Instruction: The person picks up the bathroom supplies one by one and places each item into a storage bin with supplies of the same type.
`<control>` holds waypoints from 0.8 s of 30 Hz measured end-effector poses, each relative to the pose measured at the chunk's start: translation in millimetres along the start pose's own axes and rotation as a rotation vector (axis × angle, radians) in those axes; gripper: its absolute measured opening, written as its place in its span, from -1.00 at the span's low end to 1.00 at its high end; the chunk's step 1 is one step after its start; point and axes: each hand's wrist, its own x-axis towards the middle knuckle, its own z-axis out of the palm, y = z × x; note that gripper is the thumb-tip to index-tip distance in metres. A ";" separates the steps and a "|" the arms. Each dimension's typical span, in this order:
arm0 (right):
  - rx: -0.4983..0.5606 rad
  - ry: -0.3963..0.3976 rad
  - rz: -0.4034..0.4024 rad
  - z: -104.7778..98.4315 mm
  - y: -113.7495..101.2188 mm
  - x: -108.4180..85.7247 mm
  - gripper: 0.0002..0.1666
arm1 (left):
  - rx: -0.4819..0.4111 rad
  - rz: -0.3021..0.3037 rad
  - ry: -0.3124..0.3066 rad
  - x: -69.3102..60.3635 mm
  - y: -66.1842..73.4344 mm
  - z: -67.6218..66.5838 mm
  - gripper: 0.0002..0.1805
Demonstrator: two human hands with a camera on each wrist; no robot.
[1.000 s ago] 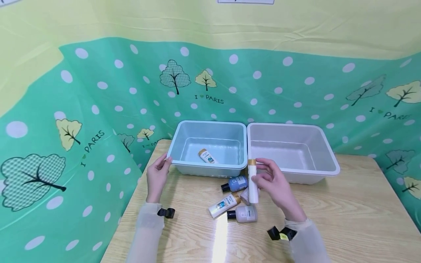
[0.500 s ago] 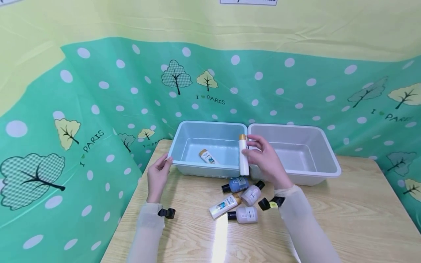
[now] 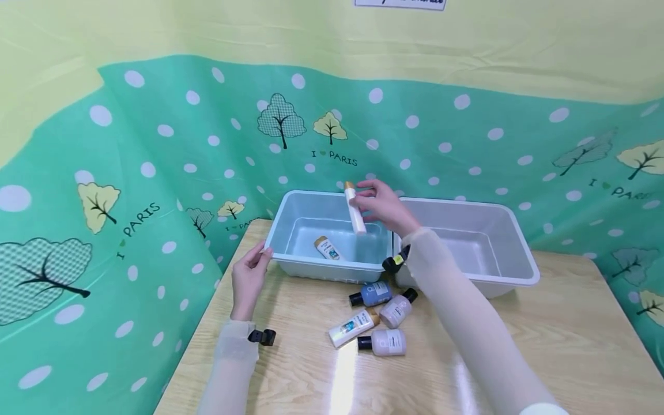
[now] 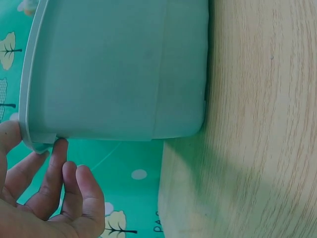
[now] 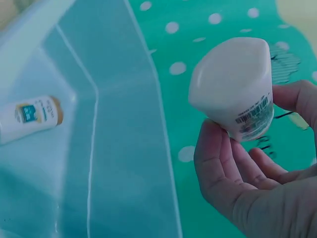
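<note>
My right hand [image 3: 384, 204] holds a white bottle with a gold cap [image 3: 355, 208] between thumb and fingers, above the blue bin [image 3: 332, 266]. The right wrist view shows this bottle's white base and a barcode on its side. Inside the blue bin lies a similar white gold-capped bottle [image 3: 328, 248]. At the bin's front left corner my left hand [image 3: 249, 282] pinches the rim, thumb on top and fingertips beneath, as the left wrist view [image 4: 54, 193] also shows.
A grey bin [image 3: 467, 242] stands right beside the blue one. In front lie a blue bottle [image 3: 376, 293], two pinkish bottles with black caps [image 3: 396, 312] and another white gold-capped bottle [image 3: 354, 327]. A patterned green cloth [image 3: 218, 173] hangs behind and at the left.
My right hand has carried the white bottle up and leftward, from over the bottles on the table to above the blue bin. My left hand stays at the rim.
</note>
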 end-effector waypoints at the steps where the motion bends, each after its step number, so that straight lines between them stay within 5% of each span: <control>1: -0.006 -0.014 0.022 1.5 0.9 7.0 -0.24 | 0.003 -0.003 0.001 -0.3 -0.3 -0.3 -0.44; 11: -0.178 -0.117 0.093 12.6 19.8 53.5 -0.38 | -0.023 0.004 0.000 -1.5 -1.0 -0.8 -0.42; 18: -0.368 -0.249 0.113 26.6 37.4 64.0 -0.46 | -0.015 -0.008 -0.007 -1.4 -1.0 -0.8 -0.39; 24: -0.442 -0.253 0.197 34.2 51.0 68.4 -0.49 | -0.027 -0.006 0.005 -1.0 -2.1 1.2 -0.41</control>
